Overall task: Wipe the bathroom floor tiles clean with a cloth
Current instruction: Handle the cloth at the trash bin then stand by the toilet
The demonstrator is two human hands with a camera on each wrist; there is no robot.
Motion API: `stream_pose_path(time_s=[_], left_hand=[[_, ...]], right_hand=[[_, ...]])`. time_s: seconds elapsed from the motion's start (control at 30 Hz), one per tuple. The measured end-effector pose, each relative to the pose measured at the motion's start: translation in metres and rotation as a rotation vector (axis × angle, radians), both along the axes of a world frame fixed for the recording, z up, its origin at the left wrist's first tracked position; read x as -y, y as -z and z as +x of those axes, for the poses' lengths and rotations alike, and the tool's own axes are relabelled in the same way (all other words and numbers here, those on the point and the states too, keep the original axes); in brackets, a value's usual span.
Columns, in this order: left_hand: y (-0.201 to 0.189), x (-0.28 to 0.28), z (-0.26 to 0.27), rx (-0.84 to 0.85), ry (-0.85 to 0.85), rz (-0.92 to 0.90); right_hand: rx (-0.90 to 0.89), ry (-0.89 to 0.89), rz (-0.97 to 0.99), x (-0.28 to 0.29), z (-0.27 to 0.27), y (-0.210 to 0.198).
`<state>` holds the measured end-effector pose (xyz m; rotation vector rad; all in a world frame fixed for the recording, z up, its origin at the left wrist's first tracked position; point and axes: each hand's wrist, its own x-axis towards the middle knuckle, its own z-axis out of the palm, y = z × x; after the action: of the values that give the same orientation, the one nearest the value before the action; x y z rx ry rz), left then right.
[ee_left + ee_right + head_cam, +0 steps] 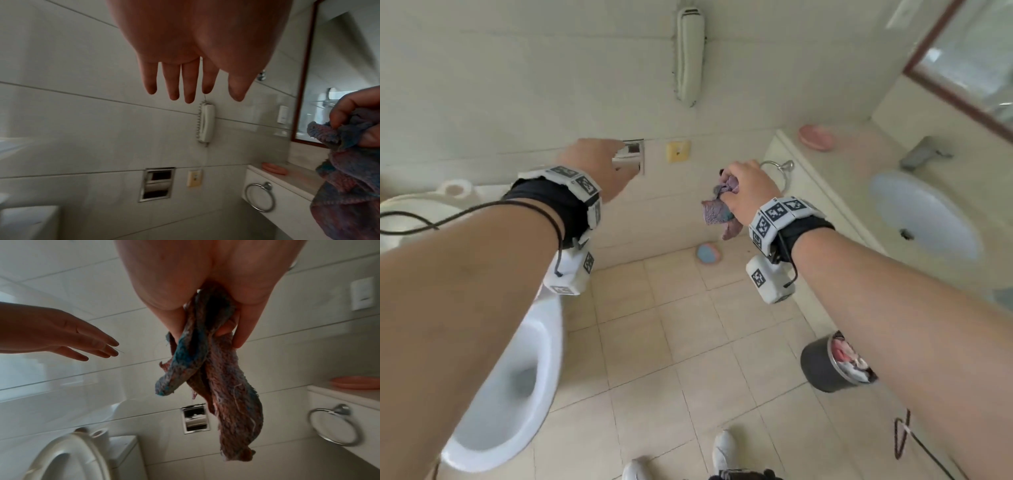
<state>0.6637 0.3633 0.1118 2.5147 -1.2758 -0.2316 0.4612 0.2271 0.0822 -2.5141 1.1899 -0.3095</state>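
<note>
Standing over the floor tiles (671,342), the right hand (748,195) has its fingers (241,331) clenched round the bunched cloth (717,212), held in the air; the left hand (599,168) is released, empty. Best to crouch, spread the cloth flat, and wipe from the far wall edge backwards.

Left hand (599,168) flat, right hand (748,192) fisted

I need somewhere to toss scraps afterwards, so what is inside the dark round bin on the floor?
The dark grey round bin already holds crumpled pink and white rubbish at its open top. The person's right forearm covers part of its rim, and anything beneath the rubbish is hidden.
</note>
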Motion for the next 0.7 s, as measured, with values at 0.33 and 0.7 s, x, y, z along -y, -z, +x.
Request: stream_pose_path(time_s=[0.33, 0.7], left_hand=[[0.000, 0.143, -0.176, 0.077, 0.382, 0.074], [-0.010, 0.277, -0.389, 0.141, 0.653, 0.071]], right_hand=[[0.041, 0.346, 0.031, 0.059, -0.203, 0.017], [0.118, 0.588, 0.022, 0.135, -0.412, 0.023]])
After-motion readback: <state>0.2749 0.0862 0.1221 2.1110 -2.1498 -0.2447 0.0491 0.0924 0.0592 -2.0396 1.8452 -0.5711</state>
